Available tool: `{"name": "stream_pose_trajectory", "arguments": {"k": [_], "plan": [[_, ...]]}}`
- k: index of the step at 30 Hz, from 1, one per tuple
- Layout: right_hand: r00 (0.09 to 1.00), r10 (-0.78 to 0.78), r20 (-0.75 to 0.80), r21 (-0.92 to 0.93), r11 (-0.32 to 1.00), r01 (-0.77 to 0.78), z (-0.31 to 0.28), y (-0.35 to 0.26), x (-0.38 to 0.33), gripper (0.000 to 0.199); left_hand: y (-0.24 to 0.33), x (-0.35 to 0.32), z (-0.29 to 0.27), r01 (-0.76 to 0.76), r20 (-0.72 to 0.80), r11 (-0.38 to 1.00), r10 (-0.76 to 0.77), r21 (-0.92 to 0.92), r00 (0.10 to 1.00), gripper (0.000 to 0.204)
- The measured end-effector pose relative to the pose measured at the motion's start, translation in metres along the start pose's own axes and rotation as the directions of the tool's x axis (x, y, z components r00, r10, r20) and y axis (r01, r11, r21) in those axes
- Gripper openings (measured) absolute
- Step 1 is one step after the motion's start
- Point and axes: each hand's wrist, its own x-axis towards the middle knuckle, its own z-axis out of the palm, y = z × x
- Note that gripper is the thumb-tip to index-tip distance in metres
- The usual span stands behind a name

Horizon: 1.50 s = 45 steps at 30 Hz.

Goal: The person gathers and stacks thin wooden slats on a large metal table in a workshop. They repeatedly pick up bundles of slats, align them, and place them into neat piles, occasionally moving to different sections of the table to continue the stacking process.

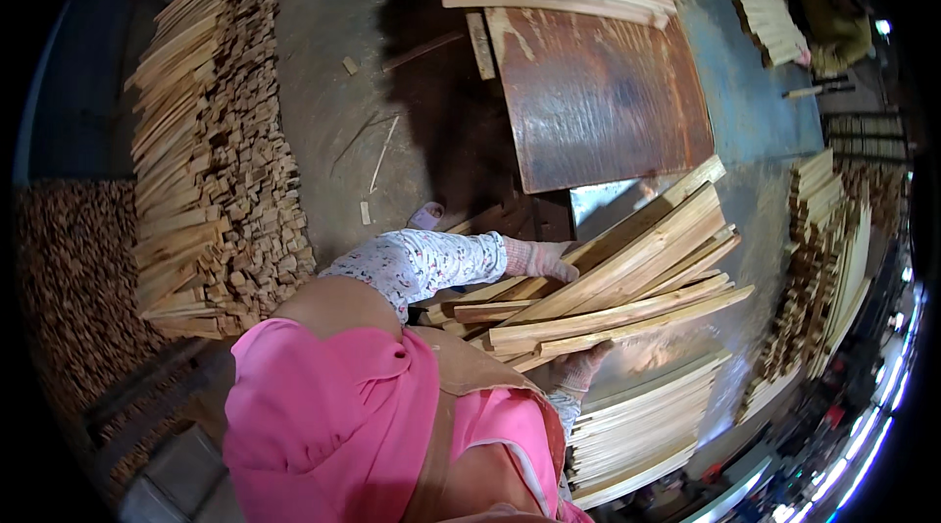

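The loose pile of long, pale-brown wooden slats (627, 253) slants toward upper right between the pink-gloved left hand (539, 259) and pink-gloved right hand (585, 366), against both hands' fingers, whose closure I cannot tell.

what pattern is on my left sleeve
The left sleeve is white with scattered small dark motifs, best seen in the head view.

Left hand (541, 259) is sitting out in front of the torso (328, 415), wearing a pinkish knit glove; fingers are pointing away from the body, exact curl unclear. Left forearm is lying nearly level behind that hand, wearing a white floral sleeve (421, 263). Right hand (585, 366), gloved too, is standing apart from the left, fingers aiming outward. Behind it, a scrap of patterned cuff (566, 407) is showing; the torso is hiding most of that arm.
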Motion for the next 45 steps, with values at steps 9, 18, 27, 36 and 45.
{"name": "stream_pose_trajectory", "arguments": {"k": [9,18,27,36,45], "plan": [[0.949,-0.043,0.311,-0.102,0.992,0.078,0.096,-0.074,0.044,0.099,0.116,-0.057,-0.012,-0.294,-0.068,0.946,0.287,-0.136,0.955,0.088],[0.61,0.048,0.791,-0.236,0.944,0.232,0.297,-0.142,-0.011,0.108,0.218,-0.224,0.018,-0.632,-0.354,0.743,0.665,0.22,0.658,0.108],[0.271,0.362,0.892,-0.438,0.841,0.317,0.544,-0.088,0.041,0.071,0.278,-0.37,-0.028,-0.797,-0.595,0.426,0.797,0.428,0.107,0.118],[-0.254,0.815,0.521,-0.674,0.575,0.464,0.822,0.146,-0.164,0.069,0.229,-0.605,-0.05,-0.72,-0.815,0.416,0.445,0.555,-0.371,0.041],[-0.449,0.736,0.506,-0.296,0.638,0.711,1.058,0.31,-0.189,0.084,0.364,-0.699,-0.158,-0.52,-0.644,0.554,0.039,0.651,-0.764,0.107]]}}
